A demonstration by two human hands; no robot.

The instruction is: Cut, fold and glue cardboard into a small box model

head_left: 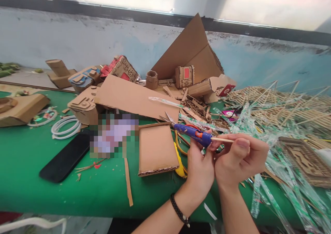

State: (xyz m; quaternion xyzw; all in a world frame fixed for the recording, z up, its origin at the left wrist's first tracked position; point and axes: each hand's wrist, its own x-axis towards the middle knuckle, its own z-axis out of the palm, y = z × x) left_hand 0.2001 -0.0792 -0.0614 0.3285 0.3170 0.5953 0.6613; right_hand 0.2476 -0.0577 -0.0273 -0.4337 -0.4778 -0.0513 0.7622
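A blue glue gun (192, 134) with an orange part rests in my left hand (199, 165), whose fingers are wrapped round its underside; its tip points left. My right hand (240, 158) pinches a thin wooden stick (221, 139) between thumb and fingers. The stick's far end meets the back of the glue gun; whether it goes inside, I cannot tell. Both wrists are close together. Just left of my hands, a flat cardboard box (157, 150) lies on the green table (98, 196). A yellow tool (179, 163) is partly hidden behind that box and my left hand.
Cardboard models (120, 68) and a large cardboard sheet (137, 96) fill the back. Wooden sticks (284, 106) and clear plastic wrappers (281, 178) are heaped at right. A black flat object (66, 158), white coiled tubing (66, 127) and a cardboard strip (127, 182) lie at left.
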